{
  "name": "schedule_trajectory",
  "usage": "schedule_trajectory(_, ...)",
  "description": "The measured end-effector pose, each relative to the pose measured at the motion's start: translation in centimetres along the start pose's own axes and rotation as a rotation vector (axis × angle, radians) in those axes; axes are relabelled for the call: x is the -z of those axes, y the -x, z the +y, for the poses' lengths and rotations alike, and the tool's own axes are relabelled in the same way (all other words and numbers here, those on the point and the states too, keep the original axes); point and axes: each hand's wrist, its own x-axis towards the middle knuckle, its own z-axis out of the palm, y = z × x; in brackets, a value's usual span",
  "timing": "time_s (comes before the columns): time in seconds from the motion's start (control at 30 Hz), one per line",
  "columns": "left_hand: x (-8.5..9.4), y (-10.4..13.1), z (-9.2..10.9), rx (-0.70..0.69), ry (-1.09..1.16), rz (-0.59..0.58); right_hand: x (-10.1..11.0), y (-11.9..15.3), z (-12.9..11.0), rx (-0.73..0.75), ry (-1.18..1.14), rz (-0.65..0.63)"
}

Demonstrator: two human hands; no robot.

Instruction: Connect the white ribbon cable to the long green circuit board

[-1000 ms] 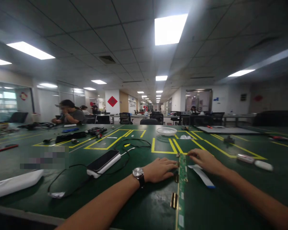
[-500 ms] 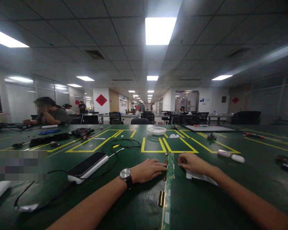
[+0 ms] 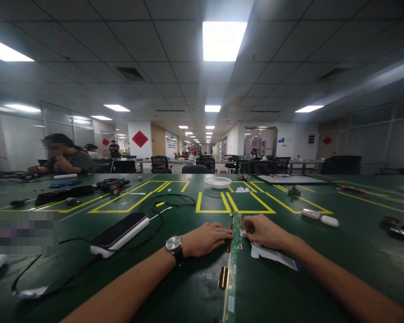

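A long, narrow green circuit board [image 3: 234,269] with copper-coloured flaps along its left side lies lengthwise on the table before me. My left hand [image 3: 207,240], with a watch on its wrist, rests flat, fingers stretched out and tips on the board's left edge near the far end. Across from it, my right hand [image 3: 267,231] is closed in a pinch at the board's right edge. A bit of white shows at its fingertips. From under that hand runs a white flat ribbon cable [image 3: 274,257] with a blue end; the palm hides part of it.
Left of my arm lie a phone on a white block [image 3: 119,233] and a black cable [image 3: 168,197]. Farther off stand a white basket [image 3: 217,182], white earbud-like cases [image 3: 319,217] and a grey board [image 3: 291,179]. A person [image 3: 65,154] sits at the far left.
My right hand has moved left to the board's edge, and more of the ribbon cable, including its blue end, now shows. The left hand stays on the board. The view has shifted slightly.
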Motion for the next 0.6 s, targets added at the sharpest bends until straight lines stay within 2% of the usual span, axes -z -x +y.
schedule_trajectory(0.23,-0.1,-0.3,1.0,0.050,0.000,-0.007,0.0,0.0,-0.5,0.022,0.024,-0.001)
schedule_trajectory(0.43,0.0,-0.4,1.8,0.084,-0.012,-0.011,0.0,-0.1,0.6,0.117,0.040,-0.007)
schedule_trajectory(0.6,0.4,-0.3,1.9,0.070,-0.007,-0.028,0.0,-0.1,0.7,0.131,0.042,-0.015)
